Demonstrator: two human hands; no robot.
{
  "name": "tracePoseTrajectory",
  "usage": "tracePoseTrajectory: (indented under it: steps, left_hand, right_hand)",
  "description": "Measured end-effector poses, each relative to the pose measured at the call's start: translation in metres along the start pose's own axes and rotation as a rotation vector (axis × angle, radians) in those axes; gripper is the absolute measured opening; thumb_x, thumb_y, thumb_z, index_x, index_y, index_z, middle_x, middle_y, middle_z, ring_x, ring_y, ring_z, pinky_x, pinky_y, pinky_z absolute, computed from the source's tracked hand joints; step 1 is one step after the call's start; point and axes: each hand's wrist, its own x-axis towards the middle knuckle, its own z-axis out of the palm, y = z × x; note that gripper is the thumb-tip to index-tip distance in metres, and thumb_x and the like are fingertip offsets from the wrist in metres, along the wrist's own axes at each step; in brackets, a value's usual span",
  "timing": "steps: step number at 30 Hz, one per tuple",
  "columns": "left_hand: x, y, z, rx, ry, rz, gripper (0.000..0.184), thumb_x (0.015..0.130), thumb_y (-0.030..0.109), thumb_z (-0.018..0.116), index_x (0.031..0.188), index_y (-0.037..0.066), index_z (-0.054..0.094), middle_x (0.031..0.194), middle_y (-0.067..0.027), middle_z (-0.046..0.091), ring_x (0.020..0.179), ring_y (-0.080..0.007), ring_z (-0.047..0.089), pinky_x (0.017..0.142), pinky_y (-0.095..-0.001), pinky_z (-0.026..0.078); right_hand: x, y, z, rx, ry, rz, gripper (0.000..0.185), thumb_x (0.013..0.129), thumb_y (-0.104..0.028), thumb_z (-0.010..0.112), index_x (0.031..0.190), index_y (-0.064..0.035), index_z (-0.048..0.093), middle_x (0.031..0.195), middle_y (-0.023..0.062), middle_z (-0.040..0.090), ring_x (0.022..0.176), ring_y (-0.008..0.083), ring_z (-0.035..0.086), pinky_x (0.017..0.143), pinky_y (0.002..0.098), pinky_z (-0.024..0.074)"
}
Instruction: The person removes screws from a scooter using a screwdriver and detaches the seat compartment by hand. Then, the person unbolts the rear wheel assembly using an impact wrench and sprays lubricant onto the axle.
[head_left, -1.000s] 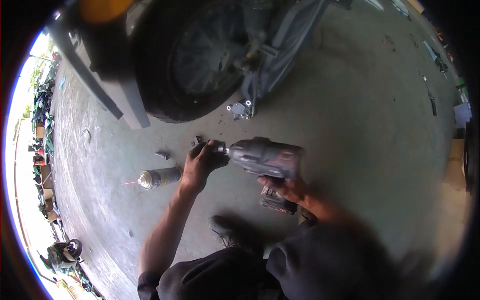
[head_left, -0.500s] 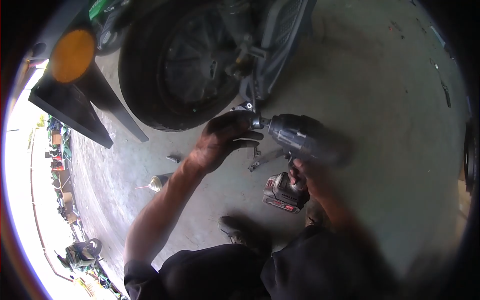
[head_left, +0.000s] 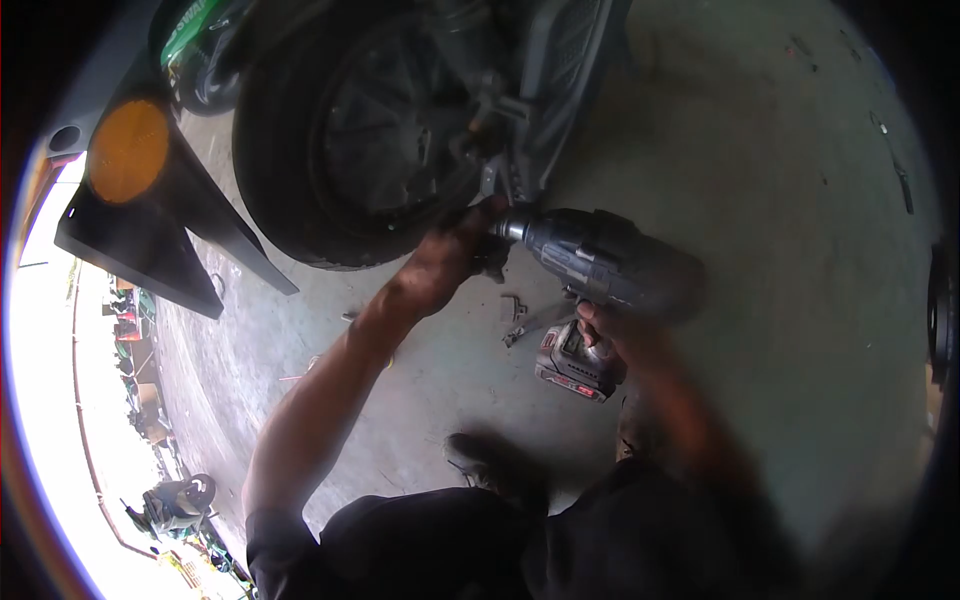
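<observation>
My right hand [head_left: 597, 325] grips the handle of a dark cordless impact wrench [head_left: 590, 250], whose battery [head_left: 578, 365] hangs below. A shiny socket [head_left: 513, 229] sits on the wrench's nose, which points left. At the socket's front end is my left hand [head_left: 450, 262], its fingers curled and closed round it; they are dark and partly hidden. Just beyond the fingers stand a black-tyred wheel [head_left: 350, 252] and the metal bracket [head_left: 490, 180] beside it.
A ribbed footboard [head_left: 565, 85] rises right of the wheel. Small metal parts [head_left: 513, 308] lie on the concrete floor [head_left: 780, 250] below the wrench. At left stands a black forked frame [head_left: 150, 245] with an orange disc [head_left: 130, 150]. My shoe [head_left: 470, 455] is below.
The gap between socket and wrench nose has closed, and more of the socket shows. My left fingers have curled in. The wrench has shifted slightly; the view has moved a little.
</observation>
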Motion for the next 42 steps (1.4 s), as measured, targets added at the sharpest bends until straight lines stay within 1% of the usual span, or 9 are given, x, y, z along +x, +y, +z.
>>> tracePoseTrajectory:
  steps: [3, 7, 12, 17, 20, 24, 28, 37, 42]
  left_hand:
    - [0.011, -0.02, -0.004, -0.225, -0.113, 0.086, 0.029, 0.09, 0.025, 0.065, 0.107, 0.002, 0.063, 0.1, -0.0141, 0.066, 0.087, -0.0212, 0.066, 0.085, -0.035, 0.05]
    - [0.018, -0.027, 0.003, 0.879, 0.024, 0.523, 0.041, 0.085, 0.02, 0.069, 0.121, 0.003, 0.059, 0.115, -0.0172, 0.063, 0.102, -0.029, 0.063, 0.091, -0.0361, 0.049]
    - [0.039, -0.032, 0.0, 0.943, 0.206, 0.623, 0.042, 0.086, 0.018, 0.068, 0.123, 0.002, 0.057, 0.113, -0.0177, 0.063, 0.105, -0.0344, 0.06, 0.09, -0.0368, 0.049]
    - [0.06, -0.054, 0.007, 0.272, 0.257, 0.512, 0.047, 0.086, 0.018, 0.067, 0.128, 0.002, 0.052, 0.116, -0.0174, 0.061, 0.105, -0.0349, 0.059, 0.089, -0.0377, 0.049]
    - [0.069, -0.065, 0.002, 0.297, 0.245, 0.578, 0.047, 0.088, 0.018, 0.066, 0.129, 0.002, 0.05, 0.116, -0.0175, 0.061, 0.104, -0.0323, 0.06, 0.088, -0.0374, 0.05]
    - [0.065, -0.038, 0.018, -0.813, 0.289, 0.074, 0.036, 0.092, 0.022, 0.064, 0.121, 0.004, 0.055, 0.105, -0.0115, 0.063, 0.092, -0.0267, 0.061, 0.078, -0.0368, 0.051]
    - [0.076, -0.071, 0.016, -0.152, 0.36, 0.487, 0.03, 0.092, 0.033, 0.062, 0.109, 0.008, 0.058, 0.09, -0.0037, 0.056, 0.076, -0.0184, 0.054, 0.067, -0.0324, 0.047]
    - [0.058, -0.06, 0.017, -0.289, 0.281, 0.448, 0.027, 0.098, 0.031, 0.054, 0.104, 0.005, 0.059, 0.091, -0.0055, 0.059, 0.081, -0.0147, 0.057, 0.066, -0.0313, 0.046]
    - [0.041, -0.032, 0.021, -0.571, 0.322, 0.177, 0.028, 0.097, 0.028, 0.054, 0.108, 0.003, 0.06, 0.101, -0.0074, 0.064, 0.086, -0.0161, 0.06, 0.071, -0.0329, 0.048]
  right_hand:
    - [0.001, -0.013, 0.011, 0.088, 0.064, -0.024, 0.025, 0.089, -0.029, 0.064, 0.097, -0.0058, 0.066, 0.074, 0.0002, 0.061, 0.066, 0.0084, 0.058, 0.062, 0.0253, 0.048]
    - [0.009, -0.034, 0.018, 0.047, 0.073, 0.21, 0.031, 0.087, -0.037, 0.066, 0.098, -0.008, 0.065, 0.075, -0.001, 0.06, 0.065, 0.0072, 0.057, 0.054, 0.0238, 0.0462]
    - [0.052, -0.003, 0.031, 0.216, 0.071, 0.093, 0.035, 0.084, -0.043, 0.067, 0.094, -0.0095, 0.065, 0.076, -0.0019, 0.06, 0.061, 0.0071, 0.053, 0.048, 0.0224, 0.0436]
    - [0.068, -0.001, 0.04, 0.188, 0.068, 0.06, 0.029, 0.086, -0.039, 0.065, 0.091, -0.0098, 0.064, 0.076, -0.001, 0.061, 0.063, 0.008, 0.055, 0.046, 0.0223, 0.0434]
    - [0.067, -0.019, 0.043, 0.223, 0.08, 0.056, 0.028, 0.086, -0.037, 0.064, 0.09, -0.0097, 0.063, 0.074, -0.0007, 0.06, 0.065, 0.0081, 0.057, 0.043, 0.0222, 0.0428]
    - [0.061, -0.038, 0.05, 0.278, 0.071, 0.023, 0.028, 0.086, -0.036, 0.064, 0.088, -0.0084, 0.062, 0.072, 0.0002, 0.06, 0.066, 0.0086, 0.059, 0.041, 0.0226, 0.0427]
    - [0.068, -0.022, 0.052, 0.344, 0.04, -0.021, 0.025, 0.086, -0.033, 0.064, 0.088, -0.008, 0.061, 0.071, 0.0008, 0.059, 0.065, 0.0097, 0.059, 0.044, 0.024, 0.0442]
    - [0.065, -0.017, 0.054, 0.616, -0.009, 0.032, 0.02, 0.085, -0.025, 0.067, 0.086, -0.0071, 0.058, 0.071, 0.002, 0.056, 0.064, 0.012, 0.056, 0.057, 0.0283, 0.0475]
    - [0.07, -0.009, 0.053, 0.699, -0.036, 0.002, 0.017, 0.087, -0.02, 0.066, 0.085, -0.0064, 0.056, 0.071, 0.0021, 0.053, 0.063, 0.0131, 0.055, 0.06, 0.0305, 0.0485]
